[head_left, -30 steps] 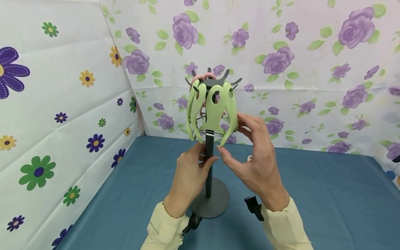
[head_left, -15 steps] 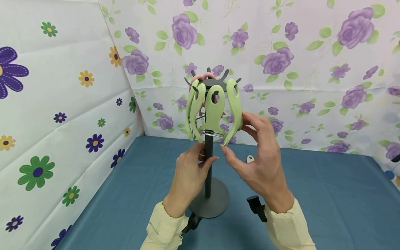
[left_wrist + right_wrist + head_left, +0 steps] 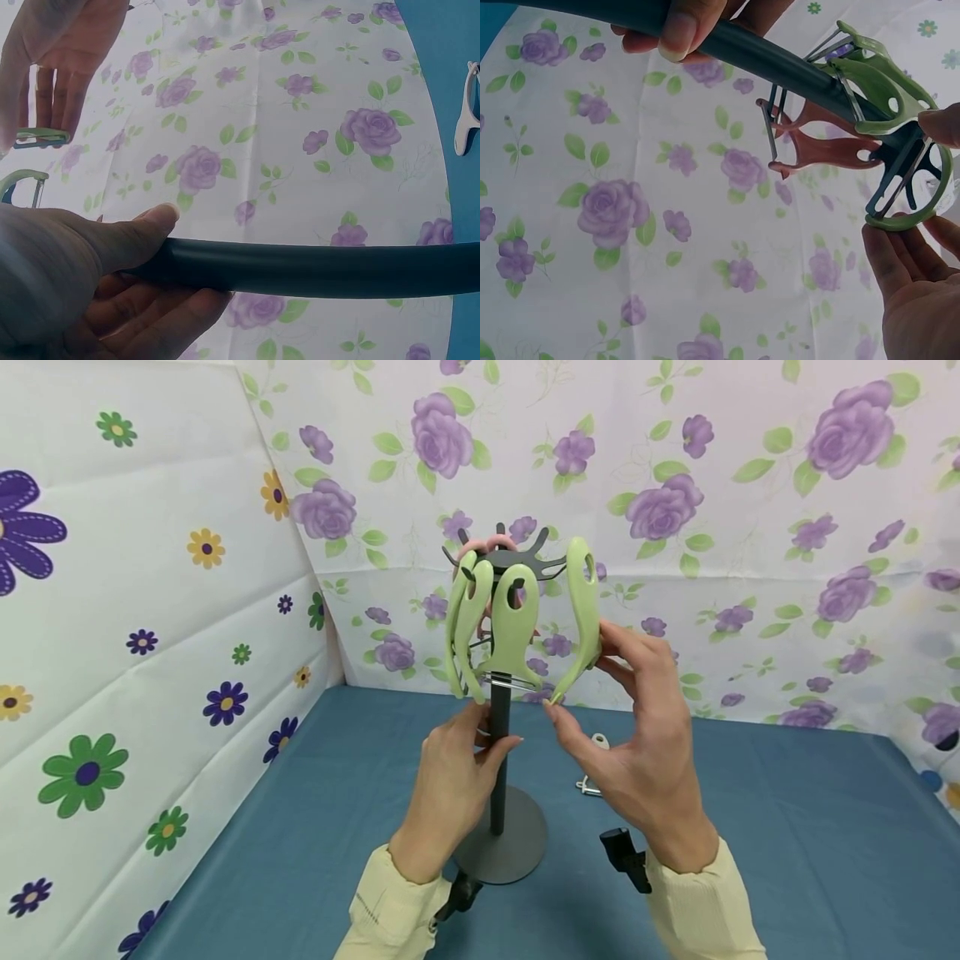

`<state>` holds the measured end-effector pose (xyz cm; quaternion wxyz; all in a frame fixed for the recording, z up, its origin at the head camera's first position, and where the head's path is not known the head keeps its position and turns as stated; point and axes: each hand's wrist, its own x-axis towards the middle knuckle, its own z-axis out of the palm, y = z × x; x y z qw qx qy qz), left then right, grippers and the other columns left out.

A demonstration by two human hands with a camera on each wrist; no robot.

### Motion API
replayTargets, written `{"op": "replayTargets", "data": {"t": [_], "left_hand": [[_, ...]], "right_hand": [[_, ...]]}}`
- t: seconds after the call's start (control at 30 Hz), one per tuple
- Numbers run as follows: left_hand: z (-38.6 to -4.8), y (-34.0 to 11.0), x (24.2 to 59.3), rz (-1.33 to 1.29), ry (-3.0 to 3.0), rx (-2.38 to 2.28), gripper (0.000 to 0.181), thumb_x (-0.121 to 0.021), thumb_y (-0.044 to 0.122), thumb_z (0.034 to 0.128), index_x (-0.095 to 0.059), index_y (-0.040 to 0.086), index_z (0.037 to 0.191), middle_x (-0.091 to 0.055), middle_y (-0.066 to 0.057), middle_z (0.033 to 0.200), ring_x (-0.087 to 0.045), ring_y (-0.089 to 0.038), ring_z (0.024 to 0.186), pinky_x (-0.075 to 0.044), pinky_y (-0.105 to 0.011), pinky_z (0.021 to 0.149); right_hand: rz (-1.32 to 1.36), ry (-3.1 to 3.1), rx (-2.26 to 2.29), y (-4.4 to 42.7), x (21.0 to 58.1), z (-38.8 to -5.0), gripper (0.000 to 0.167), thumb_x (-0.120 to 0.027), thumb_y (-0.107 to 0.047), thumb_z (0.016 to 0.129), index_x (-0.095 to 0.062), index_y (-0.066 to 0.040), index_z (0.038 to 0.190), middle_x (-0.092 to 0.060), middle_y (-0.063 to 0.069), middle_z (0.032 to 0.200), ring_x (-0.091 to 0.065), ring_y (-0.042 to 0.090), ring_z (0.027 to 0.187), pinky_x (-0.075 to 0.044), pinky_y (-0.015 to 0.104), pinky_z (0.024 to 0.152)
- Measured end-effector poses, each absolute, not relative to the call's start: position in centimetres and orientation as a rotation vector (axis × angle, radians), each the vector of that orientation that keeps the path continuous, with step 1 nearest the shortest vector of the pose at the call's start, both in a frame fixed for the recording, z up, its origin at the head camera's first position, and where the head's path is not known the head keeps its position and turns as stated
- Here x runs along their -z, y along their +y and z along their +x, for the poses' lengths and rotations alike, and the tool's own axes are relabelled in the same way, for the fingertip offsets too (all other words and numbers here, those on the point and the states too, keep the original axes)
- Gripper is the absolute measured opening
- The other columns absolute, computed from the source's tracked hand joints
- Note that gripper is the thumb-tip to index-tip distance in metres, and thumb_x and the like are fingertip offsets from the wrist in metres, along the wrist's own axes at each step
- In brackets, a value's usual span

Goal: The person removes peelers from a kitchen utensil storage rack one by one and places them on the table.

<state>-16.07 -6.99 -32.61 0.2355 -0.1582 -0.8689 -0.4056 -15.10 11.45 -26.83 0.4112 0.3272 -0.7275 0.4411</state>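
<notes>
Left hand [image 3: 453, 768] grasps the upright pole [image 3: 497, 802] of the dark stand, thumb and fingers around it below the hanging tools; right hand [image 3: 651, 743] pinches a green peeler [image 3: 583, 610] between thumb and fingers. Held peeler is upright at the right side of the hook ring [image 3: 504, 560], its holed handle end just beside a hook tip; cannot tell whether fully clear of it. Other green peelers [image 3: 516, 631] and pink peelers [image 3: 821, 146] hang from the ring; a white peeler [image 3: 599, 741], partly hidden behind the right hand, lies on the blue tabletop [image 3: 795, 835].
</notes>
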Motion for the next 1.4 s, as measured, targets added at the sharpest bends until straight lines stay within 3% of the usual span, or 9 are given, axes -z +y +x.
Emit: {"op": "replayTargets", "data": {"t": [0.67, 1.4], "left_hand": [[-16.1, -7.0, 32.6, -0.431, -2.391, 1.107, 0.022, -0.076, 0.02, 0.0931, -0.066, 0.005, 0.107, -0.072, -0.009, 0.092, -0.073, -0.018, 0.081, -0.063, -0.026, 0.069], [-16.2, -7.0, 32.5, -0.427, -2.396, 1.112, 0.021, -0.076, 0.02, 0.0932, -0.066, 0.007, 0.106, -0.071, -0.008, 0.091, -0.073, -0.016, 0.081, -0.063, -0.024, 0.069]], "right_hand": [[0.742, -1.845, -1.172, 12.9, 28.8, -15.2, 0.085, -0.084, 0.011, 0.072, -0.048, -0.002, 0.148, -0.054, 0.021, 0.134, -0.054, 0.018, 0.125, -0.05, 0.023, 0.109], [0.624, -2.024, -1.077, 14.2, 29.9, -15.2, 0.089, -0.089, 0.002, 0.073, -0.049, -0.013, 0.15, -0.058, 0.014, 0.129, -0.057, 0.02, 0.116, -0.047, 0.012, 0.104]]}}
